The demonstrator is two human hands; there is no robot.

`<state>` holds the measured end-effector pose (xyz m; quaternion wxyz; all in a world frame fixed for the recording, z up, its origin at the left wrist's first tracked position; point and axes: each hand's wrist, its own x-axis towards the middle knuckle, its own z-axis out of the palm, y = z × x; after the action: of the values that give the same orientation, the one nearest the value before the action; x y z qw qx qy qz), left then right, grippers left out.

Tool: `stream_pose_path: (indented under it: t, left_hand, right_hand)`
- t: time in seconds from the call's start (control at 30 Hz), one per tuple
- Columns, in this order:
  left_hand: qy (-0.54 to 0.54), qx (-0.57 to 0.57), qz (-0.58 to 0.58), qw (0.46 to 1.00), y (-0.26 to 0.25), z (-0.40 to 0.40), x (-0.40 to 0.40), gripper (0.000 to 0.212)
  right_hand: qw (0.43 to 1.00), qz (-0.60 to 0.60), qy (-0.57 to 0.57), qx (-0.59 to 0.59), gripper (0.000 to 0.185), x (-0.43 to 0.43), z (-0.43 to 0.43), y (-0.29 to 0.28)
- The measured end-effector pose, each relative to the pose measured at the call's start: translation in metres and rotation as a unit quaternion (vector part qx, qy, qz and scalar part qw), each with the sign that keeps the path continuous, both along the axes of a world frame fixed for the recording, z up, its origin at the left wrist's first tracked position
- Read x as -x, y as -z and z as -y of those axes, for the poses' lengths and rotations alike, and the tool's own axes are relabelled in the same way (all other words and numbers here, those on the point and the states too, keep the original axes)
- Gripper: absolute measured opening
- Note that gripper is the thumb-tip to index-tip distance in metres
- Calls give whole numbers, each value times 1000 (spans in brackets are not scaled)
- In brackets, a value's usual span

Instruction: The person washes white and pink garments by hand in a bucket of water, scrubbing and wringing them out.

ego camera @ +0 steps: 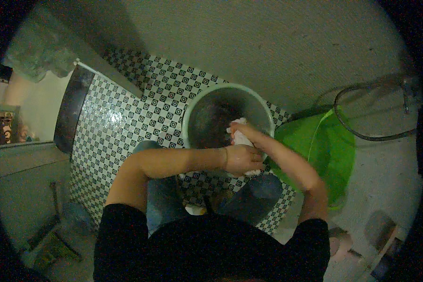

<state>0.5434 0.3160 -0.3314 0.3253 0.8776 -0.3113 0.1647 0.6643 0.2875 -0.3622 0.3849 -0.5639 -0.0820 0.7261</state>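
Observation:
A wide round tub [185, 123] with a pale green rim stands on the floor before me, its inside dark. Over the near right part of this rim, my left hand [245, 159] is closed around a bunched white cloth [242, 139]. Farther in, above the tub's interior, my right hand [241, 129] grips the same cloth, and a bit of it sticks out past the fingers. The cloth runs between both fists, and a frayed white end shows beneath the left one. Shadow hides what lies at the tub's bottom.
A bright green basin or tub [333, 158] leans by the wall [268, 42] at right, with a dark hose [349, 130] looping above it. Black-and-white patterned tiles [127, 130] cover the floor. A dark threshold [74, 105] lies left. My knees [264, 187] flank the near side.

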Motion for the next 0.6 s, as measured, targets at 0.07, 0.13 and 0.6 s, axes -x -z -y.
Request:
stream_pose_path:
  t: [0.07, 0.13, 0.6]
  left_hand:
    - [-74, 71, 16, 995, -14, -13, 11, 37]
    - [-184, 156, 5, 971, -30, -22, 22, 30]
    - [-507, 707, -199, 452, -197, -41, 55, 30]
  right_hand:
    - [998, 10, 21, -66, 19, -16, 5, 1]
    - [988, 69, 73, -117, 21, -22, 7, -4]
    - [940, 81, 325, 68, 54, 8, 18, -148]
